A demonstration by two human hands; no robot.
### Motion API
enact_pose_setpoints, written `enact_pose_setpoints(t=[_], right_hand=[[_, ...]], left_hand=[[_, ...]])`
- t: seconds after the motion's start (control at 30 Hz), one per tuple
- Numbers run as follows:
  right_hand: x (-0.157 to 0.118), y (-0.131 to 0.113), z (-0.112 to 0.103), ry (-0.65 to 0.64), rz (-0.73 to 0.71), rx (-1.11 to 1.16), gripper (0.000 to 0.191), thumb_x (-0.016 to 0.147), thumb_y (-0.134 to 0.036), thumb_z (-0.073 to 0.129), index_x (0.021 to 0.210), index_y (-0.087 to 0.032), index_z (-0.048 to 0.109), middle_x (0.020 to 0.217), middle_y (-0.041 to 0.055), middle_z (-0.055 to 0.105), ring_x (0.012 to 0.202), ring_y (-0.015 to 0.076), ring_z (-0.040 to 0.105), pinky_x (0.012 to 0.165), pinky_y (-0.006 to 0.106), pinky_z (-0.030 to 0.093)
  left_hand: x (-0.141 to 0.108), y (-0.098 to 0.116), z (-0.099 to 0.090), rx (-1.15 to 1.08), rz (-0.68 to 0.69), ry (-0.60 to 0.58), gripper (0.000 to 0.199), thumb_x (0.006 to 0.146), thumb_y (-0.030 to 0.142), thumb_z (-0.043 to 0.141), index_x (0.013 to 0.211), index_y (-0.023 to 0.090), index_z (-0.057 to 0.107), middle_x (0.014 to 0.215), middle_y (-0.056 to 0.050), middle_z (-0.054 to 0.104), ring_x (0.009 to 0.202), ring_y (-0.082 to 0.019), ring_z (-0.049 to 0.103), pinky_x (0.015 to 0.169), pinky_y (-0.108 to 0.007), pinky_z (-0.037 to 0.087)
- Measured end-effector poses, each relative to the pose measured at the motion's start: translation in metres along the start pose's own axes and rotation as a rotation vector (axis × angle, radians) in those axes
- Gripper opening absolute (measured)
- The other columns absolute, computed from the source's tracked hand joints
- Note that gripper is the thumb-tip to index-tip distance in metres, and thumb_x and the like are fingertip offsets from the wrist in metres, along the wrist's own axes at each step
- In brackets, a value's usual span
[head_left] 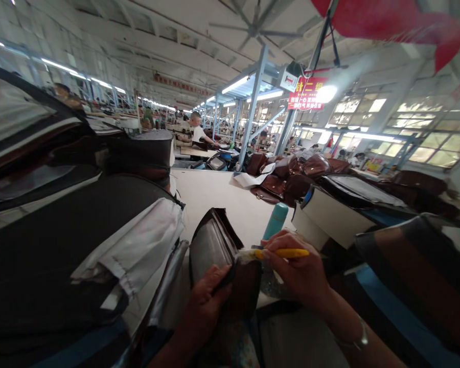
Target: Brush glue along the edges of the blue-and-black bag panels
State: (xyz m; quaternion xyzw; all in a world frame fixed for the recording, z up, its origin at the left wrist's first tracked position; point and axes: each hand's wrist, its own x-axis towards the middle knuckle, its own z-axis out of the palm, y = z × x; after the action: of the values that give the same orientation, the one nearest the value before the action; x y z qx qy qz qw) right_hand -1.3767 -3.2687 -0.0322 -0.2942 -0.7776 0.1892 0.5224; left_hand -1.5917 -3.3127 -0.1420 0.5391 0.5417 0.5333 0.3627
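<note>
My left hand (206,301) grips the edge of a dark brown leather handbag (214,245), which stands tilted with its grey lining showing. My right hand (295,266) pinches a slim yellow-handled tool (281,253) whose tip is at the bag's upper edge, among pale fluffy material. I cannot tell exactly what kind of tool it is. A teal insulated bottle (276,221) stands just beyond my right hand. A thin bracelet (358,338) circles my right wrist.
Large black bags with white and blue trim (61,245) fill the left side, and another (414,271) lies at lower right. Brown leather bags (291,179) are heaped on a white table (210,197). A co-worker (197,134) sits among workstations beyond.
</note>
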Motion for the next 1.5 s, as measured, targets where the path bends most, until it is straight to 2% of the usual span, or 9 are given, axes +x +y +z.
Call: enact_pose_setpoints(t=[0.17,0.37,0.57,0.83,1.03,1.13,1.23,1.33,1.5], right_hand=[[-0.001,-0.013,-0.018,0.011,-0.085,-0.066,0.013,0.088,-0.013,0.070,0.093,-0.023,0.064,0.092,0.0020,0.068,0.093,0.0192,0.069,0.086,0.036,0.058],[0.001,-0.015,-0.025,-0.375,-0.142,-0.076,0.010,0.093,-0.016,0.065,0.098,-0.025,0.062,0.093,0.0025,0.068,0.095,0.0190,0.067,0.087,0.036,0.056],[-0.001,-0.009,-0.044,-0.302,-0.097,-0.117,0.012,0.093,-0.014,0.065,0.097,-0.024,0.060,0.098,0.0048,0.067,0.099,0.0204,0.065,0.087,0.036,0.055],[0.010,-0.026,-0.030,-0.214,-0.163,-0.142,0.012,0.092,-0.013,0.066,0.096,-0.023,0.060,0.092,0.0029,0.067,0.097,0.0187,0.066,0.083,0.033,0.055],[0.008,-0.018,-0.021,-0.347,-0.111,-0.157,0.008,0.094,-0.016,0.062,0.091,-0.022,0.059,0.089,0.0023,0.063,0.082,0.0167,0.063,0.079,0.033,0.052],[0.012,-0.020,-0.035,-0.307,-0.081,-0.215,0.008,0.094,-0.015,0.060,0.089,-0.022,0.060,0.088,0.0028,0.064,0.082,0.0172,0.062,0.076,0.033,0.050],[0.019,-0.032,-0.043,-0.204,-0.023,-0.222,0.008,0.092,-0.019,0.066,0.086,-0.022,0.061,0.088,0.0024,0.065,0.082,0.0174,0.063,0.073,0.032,0.048],[0.023,-0.039,-0.038,-0.176,0.018,-0.169,0.008,0.090,-0.021,0.068,0.086,-0.023,0.061,0.090,0.0011,0.065,0.082,0.0171,0.063,0.075,0.032,0.047],[0.029,-0.032,-0.029,-0.468,0.067,-0.308,0.015,0.088,-0.015,0.064,0.079,-0.021,0.053,0.079,-0.0015,0.057,0.071,0.0148,0.055,0.068,0.031,0.040]], left_hand=[[0.001,0.005,-0.003,-0.049,-0.058,-0.087,0.046,0.082,0.043,0.065,0.124,0.024,0.072,0.136,-0.007,0.064,0.142,-0.035,0.041,0.121,-0.057,0.026],[0.002,-0.001,-0.002,-0.073,-0.090,-0.123,0.046,0.083,0.045,0.064,0.123,0.026,0.072,0.138,-0.004,0.063,0.145,-0.032,0.038,0.124,-0.056,0.018],[0.003,0.000,-0.001,-0.074,-0.061,-0.129,0.046,0.085,0.046,0.064,0.125,0.025,0.071,0.139,-0.004,0.062,0.144,-0.033,0.040,0.124,-0.054,0.020],[0.003,0.006,0.002,0.023,0.028,-0.122,0.044,0.088,0.050,0.062,0.121,0.023,0.073,0.130,-0.007,0.068,0.134,-0.034,0.051,0.120,-0.056,0.031],[0.005,0.007,0.006,0.153,0.240,-0.060,0.030,0.091,0.037,0.062,0.115,0.023,0.075,0.115,-0.007,0.074,0.119,-0.029,0.063,0.107,-0.046,0.050],[0.005,0.009,0.009,0.271,0.516,-0.051,0.028,0.095,0.026,0.055,0.119,0.019,0.070,0.102,-0.009,0.073,0.096,-0.022,0.070,0.083,-0.032,0.059],[0.005,0.012,0.015,0.534,0.828,0.000,0.030,0.097,0.017,0.046,0.120,0.014,0.066,0.085,-0.009,0.067,0.073,-0.020,0.065,0.061,-0.029,0.054],[0.004,0.015,0.022,0.764,1.015,0.077,0.026,0.097,0.013,0.045,0.115,0.010,0.063,0.079,-0.008,0.065,0.065,-0.020,0.059,0.056,-0.031,0.046],[0.002,0.018,0.028,0.842,1.106,0.107,0.025,0.098,0.009,0.040,0.113,0.008,0.060,0.077,-0.007,0.063,0.065,-0.019,0.057,0.059,-0.033,0.044]])
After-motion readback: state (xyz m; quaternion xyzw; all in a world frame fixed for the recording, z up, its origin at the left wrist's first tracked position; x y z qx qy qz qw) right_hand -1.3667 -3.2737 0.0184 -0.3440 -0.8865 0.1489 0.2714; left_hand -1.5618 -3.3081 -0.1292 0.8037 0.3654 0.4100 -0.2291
